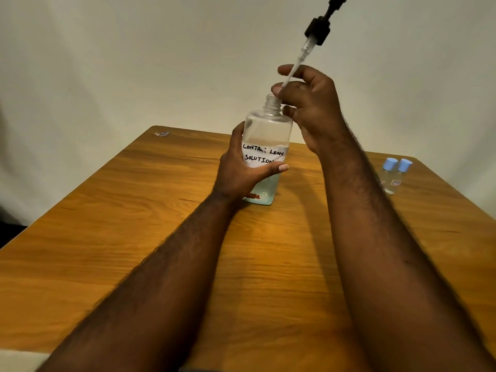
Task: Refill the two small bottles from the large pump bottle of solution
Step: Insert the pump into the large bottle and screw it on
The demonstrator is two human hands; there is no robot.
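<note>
Step in hand: I judge that the pump is being handled at the mouth of the large bottle (coming out or going in, one picture cannot say).
How to do it well: keep the bottle flat on the table, move the tube along the line of the neck, and let any drips fall into the open mouth, not onto the wood.
Left hand: the left hand wraps round the bottle's lower half, thumb across the handwritten label.
Right hand: the right hand pinches the tube's lower end between curled fingers just above and beside the neck; the black pump head tilts away to the upper right of the frame.
Large bottle: upright at the centre of the frame, uncapped, between the two hands.
Small bottles: the small bottles stand side by side at the right edge of the frame, blue caps on, well apart from both hands, to the right of the right forearm.
</note>
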